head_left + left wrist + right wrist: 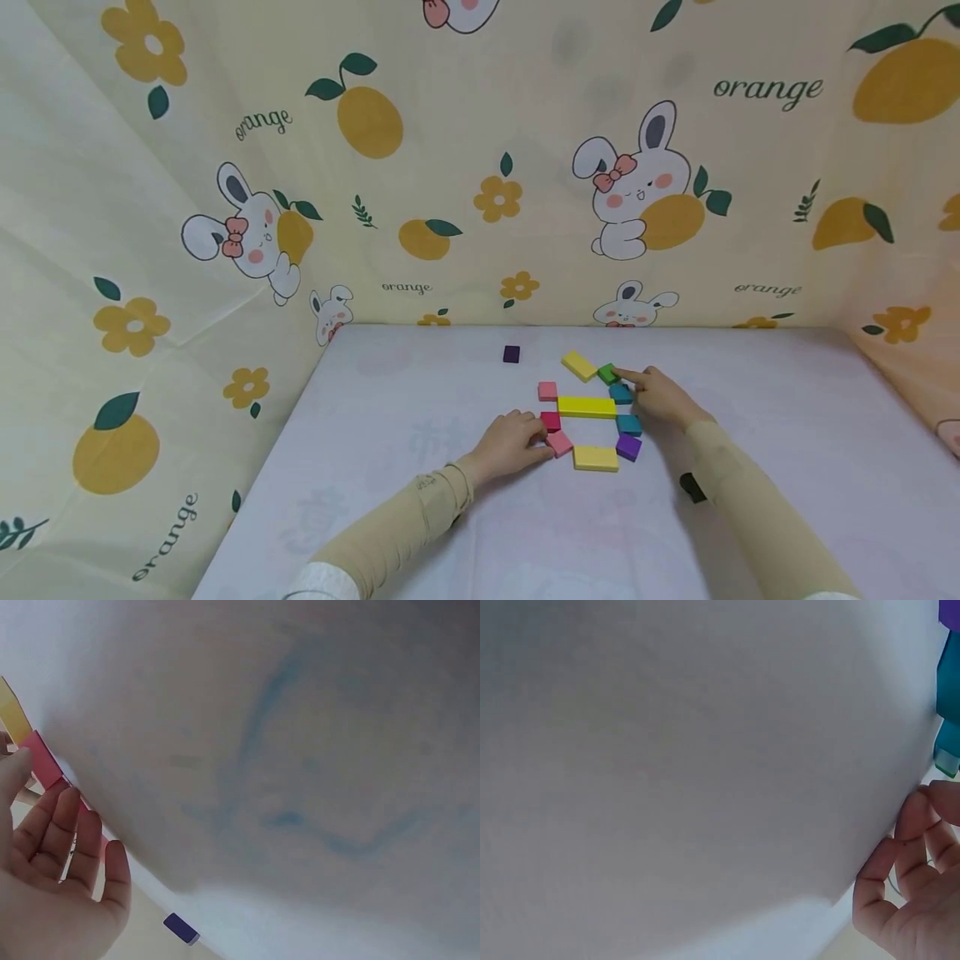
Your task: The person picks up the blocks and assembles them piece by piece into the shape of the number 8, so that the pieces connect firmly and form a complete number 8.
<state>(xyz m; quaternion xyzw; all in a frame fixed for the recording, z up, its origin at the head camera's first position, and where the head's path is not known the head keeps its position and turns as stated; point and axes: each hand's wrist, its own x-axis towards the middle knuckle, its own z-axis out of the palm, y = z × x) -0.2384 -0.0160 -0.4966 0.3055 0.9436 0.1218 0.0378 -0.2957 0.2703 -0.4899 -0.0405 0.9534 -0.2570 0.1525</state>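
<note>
In the head view my left hand (510, 446) pinches a pink block (559, 443) between thumb and fingertips at the lower left of a ring of flat coloured blocks. A red block (551, 421) lies just above those fingers. The left wrist view shows the thumb on the pink block (43, 759), with a yellow block beyond it. My right hand (663, 398) reaches over from the right, and its outstretched index finger touches a green block (608, 373) at the ring's upper right. Right beside that hand is a teal block (621, 393).
A long yellow block (587, 407) spans the ring's middle. Shorter yellow blocks lie at its top (579, 366) and bottom (596, 458). Another pink block (547, 391), a second teal block (629, 425) and a purple block (628, 447) form the sides. Dark blocks lie apart, behind (512, 354) and by the right forearm (693, 487).
</note>
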